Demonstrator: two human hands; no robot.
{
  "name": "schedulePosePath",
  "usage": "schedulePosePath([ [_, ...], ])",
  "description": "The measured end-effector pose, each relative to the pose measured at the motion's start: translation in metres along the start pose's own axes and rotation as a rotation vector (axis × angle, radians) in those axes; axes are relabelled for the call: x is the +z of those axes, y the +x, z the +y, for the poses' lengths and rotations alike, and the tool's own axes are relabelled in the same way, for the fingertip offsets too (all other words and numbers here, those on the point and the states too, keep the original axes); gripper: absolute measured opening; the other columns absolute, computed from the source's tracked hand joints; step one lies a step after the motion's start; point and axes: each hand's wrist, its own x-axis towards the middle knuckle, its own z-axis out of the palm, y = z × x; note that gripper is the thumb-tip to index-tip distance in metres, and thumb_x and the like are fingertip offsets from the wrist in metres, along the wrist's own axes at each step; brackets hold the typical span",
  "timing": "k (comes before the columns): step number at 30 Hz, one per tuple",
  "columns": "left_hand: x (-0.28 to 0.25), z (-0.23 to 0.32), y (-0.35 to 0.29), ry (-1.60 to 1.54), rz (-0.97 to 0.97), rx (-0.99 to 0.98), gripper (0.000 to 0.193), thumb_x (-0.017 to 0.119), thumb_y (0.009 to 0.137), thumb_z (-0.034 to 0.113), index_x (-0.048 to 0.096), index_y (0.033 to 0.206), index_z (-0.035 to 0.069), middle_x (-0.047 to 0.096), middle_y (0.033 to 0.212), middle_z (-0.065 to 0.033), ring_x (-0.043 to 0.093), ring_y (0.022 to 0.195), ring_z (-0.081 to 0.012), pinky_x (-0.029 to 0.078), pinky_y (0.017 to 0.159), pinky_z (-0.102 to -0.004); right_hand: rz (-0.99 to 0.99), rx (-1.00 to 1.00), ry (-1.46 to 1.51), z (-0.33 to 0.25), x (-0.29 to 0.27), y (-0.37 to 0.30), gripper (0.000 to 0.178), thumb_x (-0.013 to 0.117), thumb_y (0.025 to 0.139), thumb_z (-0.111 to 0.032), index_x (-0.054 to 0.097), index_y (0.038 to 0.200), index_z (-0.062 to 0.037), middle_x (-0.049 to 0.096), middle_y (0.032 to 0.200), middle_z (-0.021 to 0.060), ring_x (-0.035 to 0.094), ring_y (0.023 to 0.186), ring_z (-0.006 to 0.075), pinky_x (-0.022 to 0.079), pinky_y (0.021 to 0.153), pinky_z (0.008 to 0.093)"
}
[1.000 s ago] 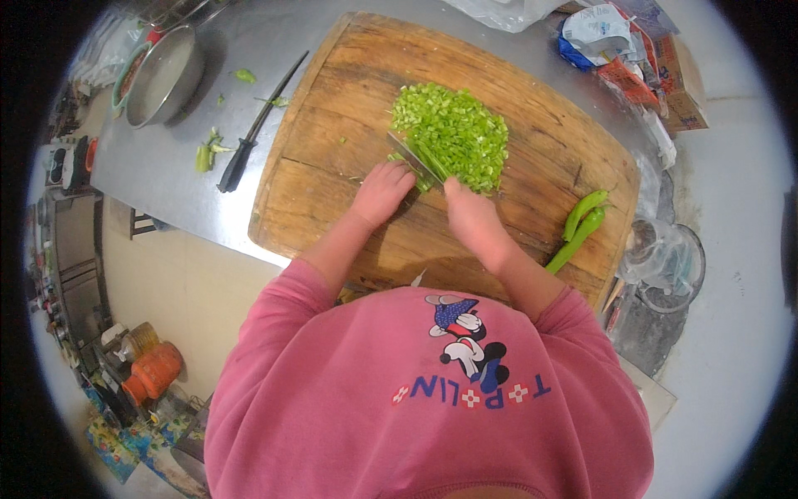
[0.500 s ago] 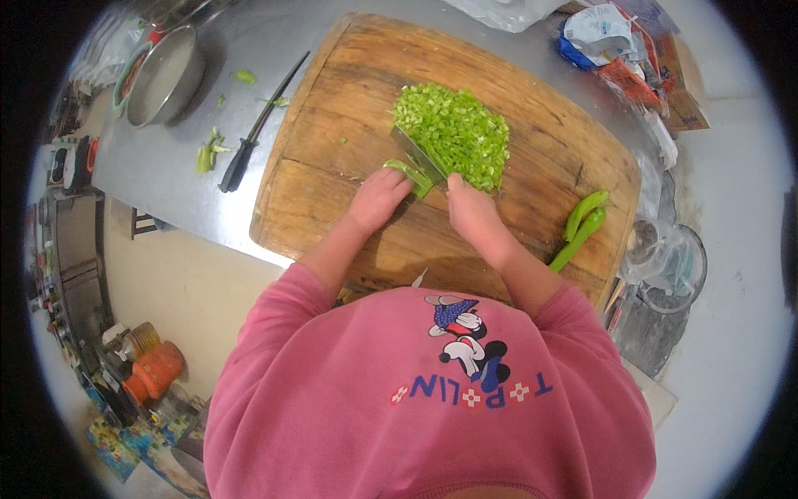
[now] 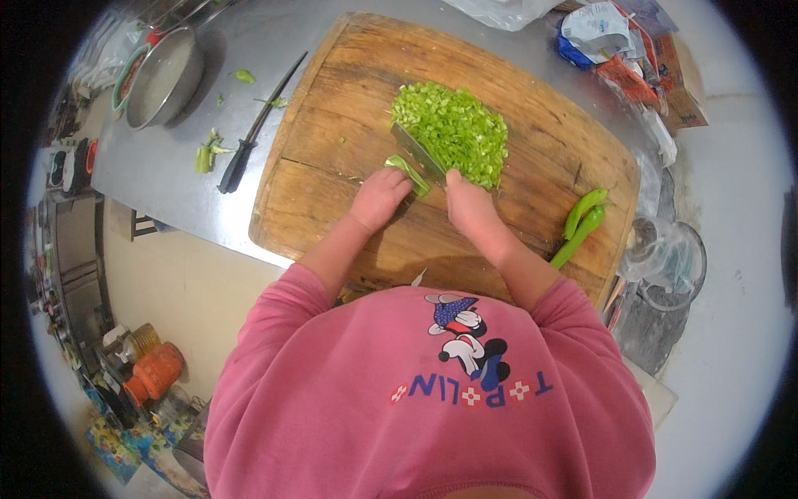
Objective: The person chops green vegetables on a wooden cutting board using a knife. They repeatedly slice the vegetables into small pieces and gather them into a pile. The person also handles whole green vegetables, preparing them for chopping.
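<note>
My right hand [image 3: 471,205] is closed around the handle of a kitchen knife [image 3: 420,152]. Its broad blade runs along the near left side of a heap of finely chopped green pepper [image 3: 453,129]. Just left of the blade, my left hand [image 3: 381,197] presses a strip of green pepper [image 3: 409,175] down on a thick wooden cutting board [image 3: 357,91], fingers curled over its end. Two whole long green peppers [image 3: 573,241] lie on the board's right side.
A honing steel [image 3: 237,166] with a black handle lies on the metal table [image 3: 187,179], near pepper trimmings [image 3: 208,156]. A metal bowl [image 3: 169,79] stands far left. Plastic packages [image 3: 598,37] and a cardboard box [image 3: 683,83] sit at the far right.
The knife blade has shifted slightly, and a little more space shows between it and the pepper strip. Both hands stay almost in place.
</note>
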Motion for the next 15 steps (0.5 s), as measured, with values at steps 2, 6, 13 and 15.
schedulePosePath([
  [2,0.001,-0.001,0.001,-0.004,0.023,-0.005,0.019,0.061,0.076,0.012,0.061,0.093,0.005,0.058,0.095,-0.013,0.058,0.094,-0.033,0.049,0.08,-0.0418,-0.005,-0.043,-0.009,-0.001,-0.002,-0.006,0.012,0.046,0.087,-0.001,0.046,0.099,-0.0003,0.064,0.087,0.0249,0.066,0.078,0.0429,0.053,0.067,0.0518],
  [6,0.004,-0.003,0.001,-0.012,0.027,0.011,0.019,0.062,0.075,0.013,0.061,0.092,0.005,0.058,0.095,-0.0137,0.058,0.092,-0.034,0.049,0.08,-0.0424,-0.098,-0.04,-0.044,-0.01,-0.002,-0.015,0.011,0.045,0.088,-0.002,0.046,0.099,-0.0002,0.064,0.086,0.0257,0.066,0.079,0.0435,0.052,0.068,0.0525],
  [13,0.001,-0.002,0.001,-0.001,-0.009,0.027,0.019,0.06,0.077,0.013,0.061,0.093,0.004,0.059,0.095,-0.0126,0.058,0.092,-0.034,0.05,0.08,-0.0421,-0.042,-0.03,0.017,-0.019,0.007,0.007,0.012,0.049,0.089,-0.005,0.046,0.099,-0.0009,0.064,0.086,0.028,0.065,0.079,0.0454,0.051,0.068,0.0538],
  [15,-0.004,-0.003,0.002,-0.008,-0.077,0.038,0.023,0.059,0.079,0.011,0.061,0.101,0.006,0.059,0.102,-0.0138,0.058,0.097,-0.0337,0.05,0.083,-0.0416,-0.006,-0.029,0.074,-0.017,0.003,0.007,0.014,0.05,0.092,-0.009,0.044,0.101,-0.0012,0.063,0.084,0.0291,0.063,0.078,0.0478,0.05,0.067,0.0543],
])
